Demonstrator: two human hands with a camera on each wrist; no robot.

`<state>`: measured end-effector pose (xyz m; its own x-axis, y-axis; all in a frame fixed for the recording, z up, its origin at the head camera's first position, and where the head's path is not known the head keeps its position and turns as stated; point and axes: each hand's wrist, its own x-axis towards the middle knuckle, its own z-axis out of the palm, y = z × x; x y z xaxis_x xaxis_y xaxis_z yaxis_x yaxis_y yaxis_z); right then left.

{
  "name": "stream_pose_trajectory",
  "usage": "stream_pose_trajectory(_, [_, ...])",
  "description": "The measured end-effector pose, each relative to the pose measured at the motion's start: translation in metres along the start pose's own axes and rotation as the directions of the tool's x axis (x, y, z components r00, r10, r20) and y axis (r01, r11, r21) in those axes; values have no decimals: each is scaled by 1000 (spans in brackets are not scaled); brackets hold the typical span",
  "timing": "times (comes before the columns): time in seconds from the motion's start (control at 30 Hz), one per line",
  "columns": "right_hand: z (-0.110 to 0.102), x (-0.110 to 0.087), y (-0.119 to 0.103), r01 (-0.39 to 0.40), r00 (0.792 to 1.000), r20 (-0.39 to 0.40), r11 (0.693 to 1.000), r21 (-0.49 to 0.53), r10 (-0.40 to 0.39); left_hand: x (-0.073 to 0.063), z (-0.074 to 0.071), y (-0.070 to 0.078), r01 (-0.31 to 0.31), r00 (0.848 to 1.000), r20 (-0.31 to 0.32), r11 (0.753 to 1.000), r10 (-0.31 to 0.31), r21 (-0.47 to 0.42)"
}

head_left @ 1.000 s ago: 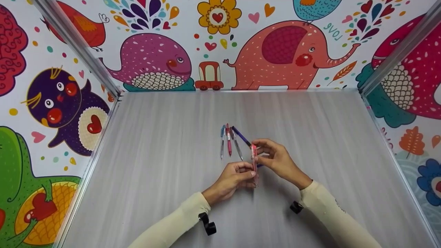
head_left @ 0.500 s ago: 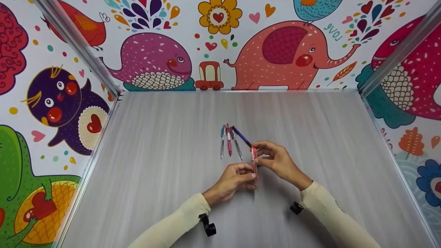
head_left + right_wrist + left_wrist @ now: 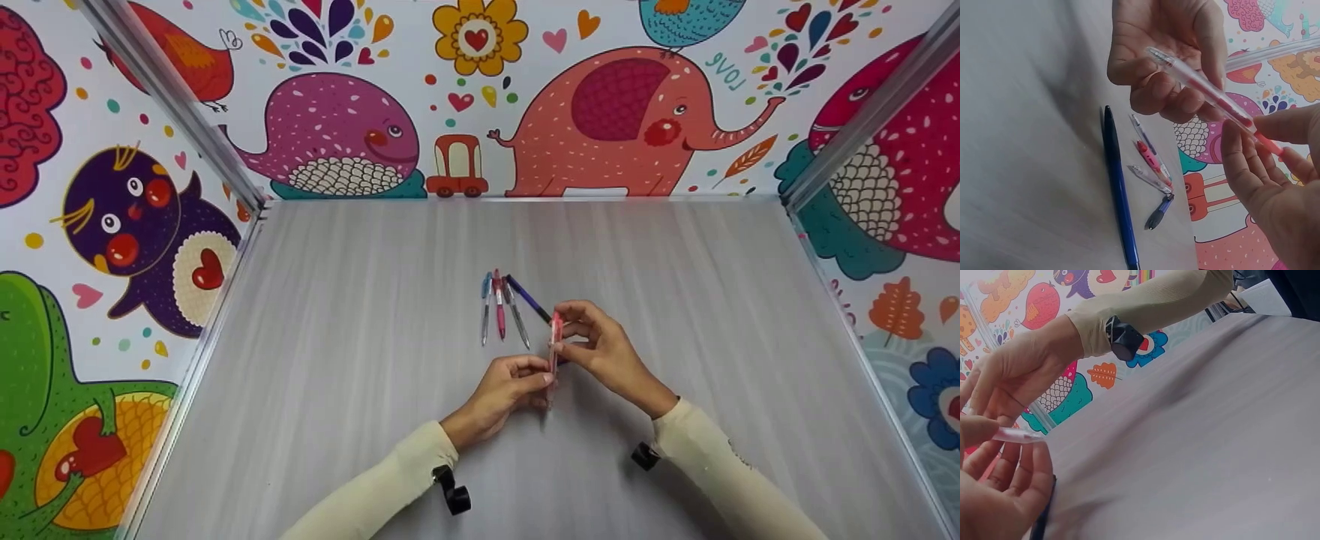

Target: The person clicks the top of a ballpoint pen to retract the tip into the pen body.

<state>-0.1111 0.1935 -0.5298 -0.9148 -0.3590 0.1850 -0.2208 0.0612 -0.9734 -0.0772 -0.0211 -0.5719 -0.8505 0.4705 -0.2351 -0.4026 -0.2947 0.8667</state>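
A clear-barrelled ballpoint pen (image 3: 1207, 90) with a pinkish-red end is held between both hands above the table. My right hand (image 3: 604, 349) pinches its red end between thumb and finger. Lower on the barrel, the thumb and curled fingers of my left hand (image 3: 502, 394) hold the pen, whose tip points toward me. In the left wrist view only a short piece of the pen (image 3: 1016, 435) shows past the thumb. Just beyond the hands lie a blue-topped clear pen (image 3: 485, 307), a pink pen (image 3: 499, 304), a grey-brown clear pen (image 3: 517, 311) and a dark blue pen (image 3: 529, 298).
Under the hands, a long blue pen (image 3: 1120, 191) lies on the pale grey table (image 3: 360, 300), mostly hidden in the head view. Cartoon-printed panels (image 3: 337, 135) and metal rails (image 3: 172, 112) border the table. A black wrist camera (image 3: 451, 491) hangs under the left sleeve.
The held pen's tip has swung slightly left and its red end has risen a little with the right hand. The pens on the table stay where they were.
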Motion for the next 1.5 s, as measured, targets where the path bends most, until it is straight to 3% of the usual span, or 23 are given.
stream_pose_trajectory(0.17, [-3,-2,1,9,999,-39,1000,-23,-10,0,-2,2,-15,999,-31,998,17,67])
stream_pose_trajectory(0.37, [-7,-6,2,-3,998,-60,1000,16,4,1,-8,3,-102,993,-42,976,112,193])
stream_pose_trajectory(0.47, [-8,-6,3,4,997,-73,999,34,-1,1,-10,5,-143,985,-55,946,166,290])
stream_pose_trajectory(0.7, [-12,-10,9,27,997,-77,998,54,-23,3,-15,8,-218,956,-63,840,285,497])
stream_pose_trajectory(0.9, [-15,-14,14,45,996,-82,998,42,-42,4,-18,9,-247,943,-53,796,329,553])
stream_pose_trajectory(1.0, [-16,-16,17,35,995,-89,999,12,-34,7,-21,10,-285,925,-26,738,379,612])
stream_pose_trajectory(1.23, [-19,-23,22,10,992,-119,991,-134,-26,16,-27,11,-393,849,80,522,522,757])
stream_pose_trajectory(1.37, [-21,-28,24,0,987,-155,980,-200,-31,23,-29,11,-425,829,135,455,542,783])
stream_pose_trajectory(1.5, [-24,-33,25,2,983,-177,969,-248,-48,30,-30,11,-432,834,182,412,521,802])
